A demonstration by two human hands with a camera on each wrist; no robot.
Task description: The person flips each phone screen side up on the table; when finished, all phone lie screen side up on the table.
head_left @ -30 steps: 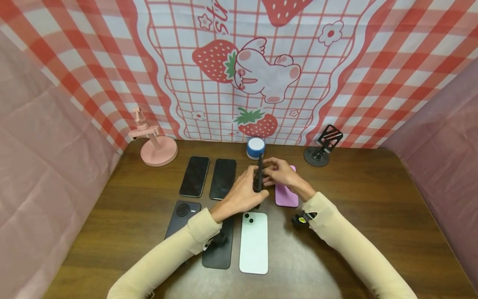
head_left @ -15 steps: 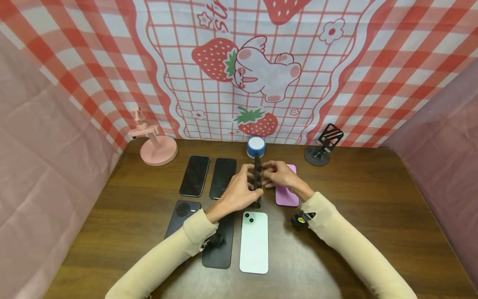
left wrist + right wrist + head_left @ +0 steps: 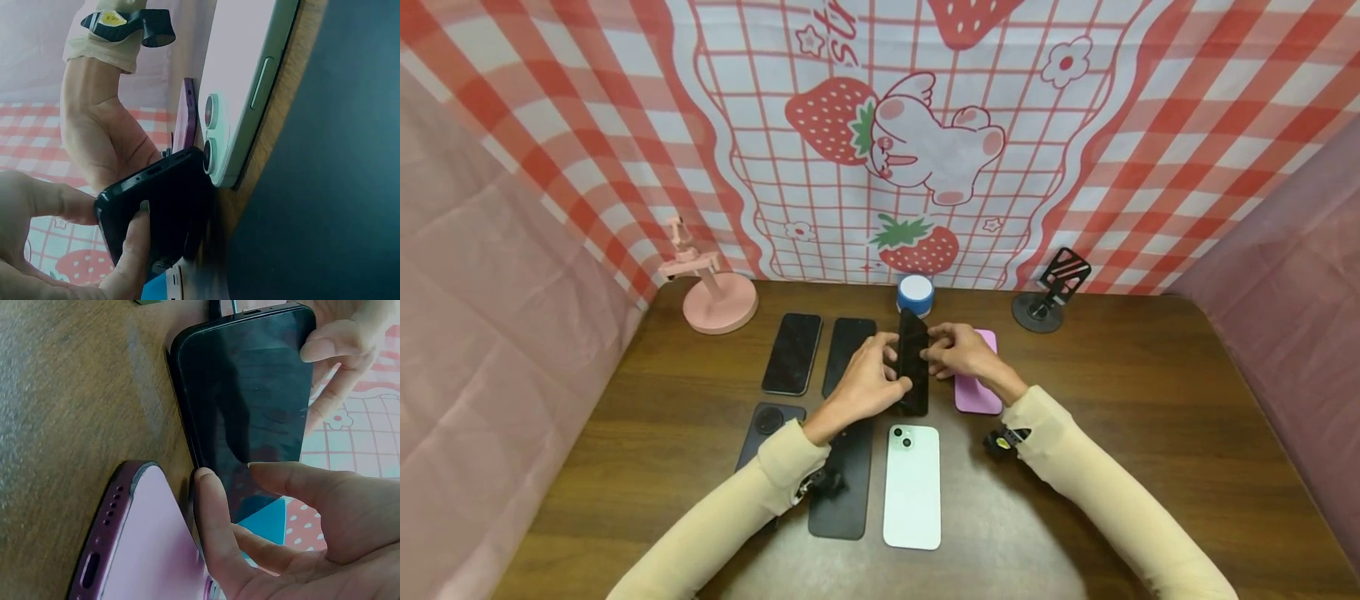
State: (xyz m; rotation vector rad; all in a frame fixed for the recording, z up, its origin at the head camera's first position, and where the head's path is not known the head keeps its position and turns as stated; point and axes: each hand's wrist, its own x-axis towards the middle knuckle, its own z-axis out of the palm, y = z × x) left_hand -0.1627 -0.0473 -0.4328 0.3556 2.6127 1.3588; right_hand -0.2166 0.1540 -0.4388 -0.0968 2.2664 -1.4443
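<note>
A black phone [image 3: 913, 362] stands tilted on its long edge at the table's middle, its dark screen turned toward the right hand. My left hand [image 3: 861, 383] grips its left side; in the left wrist view the thumb lies on one face of the black phone [image 3: 165, 206] and a finger at its edge. From the right, the fingertips of my right hand [image 3: 962, 350] touch the black phone [image 3: 250, 387]. In the right wrist view they rest on its screen and lower edge, with the right hand [image 3: 356, 531] otherwise relaxed. A pink phone [image 3: 977, 396] lies beneath the right hand.
A mint phone [image 3: 912, 492] lies in front. Two dark phones [image 3: 792, 354] [image 3: 847, 346] lie behind on the left; two more [image 3: 842, 500] [image 3: 767, 421] partly under the left arm. At the back stand a pink stand [image 3: 720, 302], a blue-white cylinder [image 3: 915, 294] and a black stand [image 3: 1037, 312].
The black phone has turned from nearly edge-on, so its screen now shows in the head view, and has shifted slightly left with my left hand. My right hand has barely moved.
</note>
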